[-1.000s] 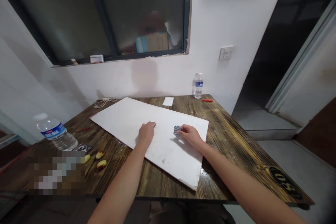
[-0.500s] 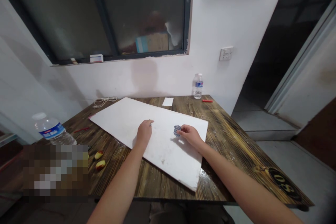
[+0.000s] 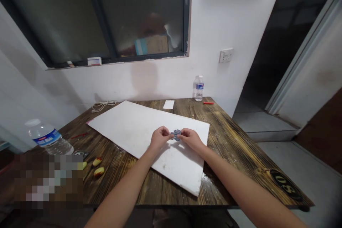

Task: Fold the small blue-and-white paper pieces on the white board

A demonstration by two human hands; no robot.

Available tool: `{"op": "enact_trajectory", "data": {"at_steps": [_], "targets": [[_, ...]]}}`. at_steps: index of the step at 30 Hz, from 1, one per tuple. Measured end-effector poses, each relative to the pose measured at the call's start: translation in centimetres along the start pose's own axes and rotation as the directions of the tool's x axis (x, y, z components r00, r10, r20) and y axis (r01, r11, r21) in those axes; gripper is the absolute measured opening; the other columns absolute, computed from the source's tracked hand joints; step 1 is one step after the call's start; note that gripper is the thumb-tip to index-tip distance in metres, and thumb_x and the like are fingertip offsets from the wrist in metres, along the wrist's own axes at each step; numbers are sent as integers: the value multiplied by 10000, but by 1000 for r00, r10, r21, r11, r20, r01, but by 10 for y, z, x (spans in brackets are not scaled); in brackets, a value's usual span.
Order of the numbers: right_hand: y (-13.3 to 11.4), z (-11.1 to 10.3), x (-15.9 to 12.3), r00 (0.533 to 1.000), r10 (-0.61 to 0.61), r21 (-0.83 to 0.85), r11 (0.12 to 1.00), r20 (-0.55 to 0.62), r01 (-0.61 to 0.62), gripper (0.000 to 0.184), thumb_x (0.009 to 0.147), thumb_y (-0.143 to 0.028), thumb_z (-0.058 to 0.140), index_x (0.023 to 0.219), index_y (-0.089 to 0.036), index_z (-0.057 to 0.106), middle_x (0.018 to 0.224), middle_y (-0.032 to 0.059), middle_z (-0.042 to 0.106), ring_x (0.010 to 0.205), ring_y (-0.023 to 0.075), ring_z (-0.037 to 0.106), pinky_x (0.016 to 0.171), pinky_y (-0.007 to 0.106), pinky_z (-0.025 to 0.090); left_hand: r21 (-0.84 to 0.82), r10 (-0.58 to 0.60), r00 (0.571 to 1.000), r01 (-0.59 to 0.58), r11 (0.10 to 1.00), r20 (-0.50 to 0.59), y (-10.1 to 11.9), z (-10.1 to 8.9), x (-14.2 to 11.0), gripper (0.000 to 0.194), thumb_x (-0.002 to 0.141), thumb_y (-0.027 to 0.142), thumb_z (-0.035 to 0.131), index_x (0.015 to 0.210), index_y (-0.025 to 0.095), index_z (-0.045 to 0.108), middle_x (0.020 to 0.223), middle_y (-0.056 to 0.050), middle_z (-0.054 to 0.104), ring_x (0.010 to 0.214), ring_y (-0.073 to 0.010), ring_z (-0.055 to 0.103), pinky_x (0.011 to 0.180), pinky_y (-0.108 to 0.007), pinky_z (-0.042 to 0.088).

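Note:
Above the white board (image 3: pixel 128 121), my two hands meet near its right half. Between the fingertips is a small flat grey-blue piece with a notched edge (image 3: pixel 176 134); its exact kind is too small to make out. My right hand (image 3: pixel 191 139) pinches it from the right. My left hand (image 3: pixel 159 139) is closed at its left side, on what looks like a smaller piece of the same colour touching the bigger one. The fingers partly hide both. Shadows of the hands fall on the board just below.
The board lies on a dark wooden table (image 3: pixel 224 171). On the left are a large water bottle (image 3: pixel 49 139), apple pieces (image 3: pixel 98 172) and a blurred-out area. Along the back lie a cable (image 3: pixel 103 105), a white card (image 3: pixel 168 104), a small bottle (image 3: pixel 199 91) and a red stick (image 3: pixel 208 103).
My left hand has moved right, bringing its small piece up against the notched piece. My right hand keeps its pinch. The view has shifted slightly.

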State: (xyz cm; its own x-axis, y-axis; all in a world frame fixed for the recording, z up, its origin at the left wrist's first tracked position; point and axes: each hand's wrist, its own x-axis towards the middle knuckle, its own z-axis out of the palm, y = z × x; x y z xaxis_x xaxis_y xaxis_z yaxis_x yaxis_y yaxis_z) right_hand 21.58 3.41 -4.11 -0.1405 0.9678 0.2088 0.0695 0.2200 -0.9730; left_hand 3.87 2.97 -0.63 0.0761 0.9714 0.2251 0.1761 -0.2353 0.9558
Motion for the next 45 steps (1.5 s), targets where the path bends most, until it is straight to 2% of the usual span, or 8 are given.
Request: {"op": "enact_trajectory", "data": {"at_steps": [6,13,22,25,28,32,38,45], "targets": [[-8,0,-4,996,-16,22,1000,92,14,303,651,-445,718,669,-172,588,581,-39,528,556,104,434,534,234,319,49,-8,1000,7,999,26,-4,2,1,350,516,307,813,604,166,505,550,64,472,521,-77,421,494,-199,315],[-11,1,-6,989,-29,3,1000,147,29,296,646,-433,729,639,-171,591,600,-25,570,575,112,463,552,237,337,-50,-17,995,22,999,95,-7,1,-1,356,525,312,795,649,178,489,522,80,469,478,-78,441,467,-195,332],[-9,2,-7,997,-4,-16,1000,73,5,350,644,-492,726,652,-168,595,571,-26,559,534,105,447,510,232,318,187,134,986,-151,971,103,-6,-4,-3,205,728,356,683,698,162,620,628,13,610,594,-124,552,563,-232,414],[-6,3,-5,1000,22,72,997,-12,-21,361,616,-491,742,648,-168,582,567,-19,565,527,107,457,508,238,335,389,209,978,-198,900,13,-9,-13,3,179,815,344,605,818,172,657,821,-41,688,771,-178,623,712,-288,481],[-4,3,-3,998,42,131,991,-49,-35,382,596,-503,759,653,-166,588,585,-5,585,533,112,472,509,247,350,693,266,962,-153,704,-59,-21,-29,11,208,800,239,620,991,167,658,1071,-101,675,1032,-246,591,919,-368,449],[-3,3,-4,998,41,102,994,-48,-36,398,584,-514,771,628,-167,582,550,-15,551,513,106,438,493,253,322,868,140,990,-96,487,30,-38,-47,19,307,833,249,592,1121,150,634,1290,-146,587,1244,-288,485,1033,-402,370],[0,3,-4,999,40,81,996,-17,-39,396,595,-512,760,654,-163,582,570,-14,554,524,107,437,502,255,313,890,74,979,-205,407,191,-27,-45,17,187,867,251,531,884,167,697,1038,-107,697,1026,-247,595,910,-349,429],[-2,2,-6,999,47,39,998,-19,-46,365,615,-492,740,657,-166,581,587,-10,565,537,113,456,518,259,331,897,24,983,-175,405,181,-12,-31,10,217,819,128,508,702,178,684,814,-91,669,859,-219,585,823,-328,422]]}}
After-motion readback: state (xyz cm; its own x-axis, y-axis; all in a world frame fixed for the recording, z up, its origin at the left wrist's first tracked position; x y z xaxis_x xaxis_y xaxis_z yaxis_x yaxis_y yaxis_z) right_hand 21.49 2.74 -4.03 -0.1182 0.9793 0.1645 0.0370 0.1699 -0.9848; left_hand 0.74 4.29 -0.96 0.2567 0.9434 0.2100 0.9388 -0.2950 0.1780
